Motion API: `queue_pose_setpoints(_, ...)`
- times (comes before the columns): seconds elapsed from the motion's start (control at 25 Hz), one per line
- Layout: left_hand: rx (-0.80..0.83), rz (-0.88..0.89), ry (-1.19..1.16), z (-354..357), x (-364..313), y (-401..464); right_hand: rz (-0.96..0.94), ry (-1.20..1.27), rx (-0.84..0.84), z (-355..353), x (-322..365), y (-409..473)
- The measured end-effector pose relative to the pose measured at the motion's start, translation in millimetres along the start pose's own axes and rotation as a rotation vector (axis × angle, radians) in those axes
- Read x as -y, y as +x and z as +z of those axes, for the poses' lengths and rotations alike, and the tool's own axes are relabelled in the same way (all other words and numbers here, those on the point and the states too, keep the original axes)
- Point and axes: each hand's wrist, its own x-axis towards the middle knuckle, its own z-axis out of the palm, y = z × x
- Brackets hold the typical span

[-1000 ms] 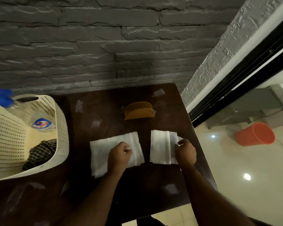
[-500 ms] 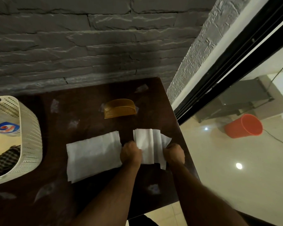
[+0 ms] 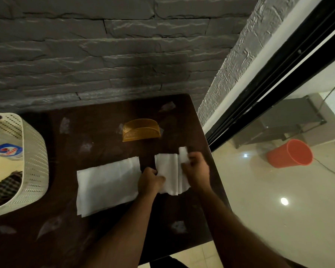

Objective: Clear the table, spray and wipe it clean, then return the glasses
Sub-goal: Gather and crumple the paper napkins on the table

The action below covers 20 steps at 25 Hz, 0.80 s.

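Observation:
A dark brown table (image 3: 108, 238) stands against a grey stone wall. Two white stacks of paper napkins lie on it: a wide left stack (image 3: 106, 185) and a narrower right stack (image 3: 169, 172). My left hand (image 3: 150, 180) pinches the left edge of the right stack. My right hand (image 3: 196, 169) grips its right side, and a corner of the paper sticks up above the fingers. An amber plastic napkin holder (image 3: 141, 130) stands empty behind the stacks. No glasses are in view.
A cream perforated basket (image 3: 34, 165) sits at the table's left, holding a bottle with a blue and red label (image 3: 9, 151) and a checked cloth (image 3: 5, 187). Right of the table is a glossy floor with an orange bucket (image 3: 289, 153). The table's right edge runs close to my right hand.
My left hand left the wide stack and moved right onto the narrower stack. My right hand has lifted that stack's right edge. The camera turned right, pushing the basket to the frame edge.

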Motion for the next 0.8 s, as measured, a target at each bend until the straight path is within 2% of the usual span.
queue_pose_setpoints(0.12,0.035,-0.049,-0.115,-1.1,0.9,3.3,-0.061,-0.031,0.206,25.4,5.1,-9.1)
queue_pose_setpoints(0.2,0.027,-0.088,-0.154,-1.8,1.6,5.9,0.045,0.139,0.260,31.8,2.8,-11.2)
queue_pose_setpoints(0.36,0.019,-0.128,-0.188,-2.3,-0.1,10.0,0.379,0.531,0.369,26.1,-5.1,-13.5)
queue_pose_setpoints(0.52,0.073,-0.065,-0.189,2.0,2.1,10.2,0.405,0.636,0.466,26.1,-11.9,-18.6)
queue_pose_setpoints(0.6,0.066,-0.064,-0.201,3.2,6.4,12.1,0.379,0.667,0.431,26.6,-12.8,-17.6)
queue_pose_setpoints(0.68,0.071,-0.104,-0.202,3.3,7.5,13.4,0.353,0.598,0.327,25.2,-16.5,-12.4)
queue_pose_setpoints(0.8,0.097,-0.124,-0.268,1.9,7.9,14.8,0.299,0.158,0.067,21.0,-27.4,-1.8)
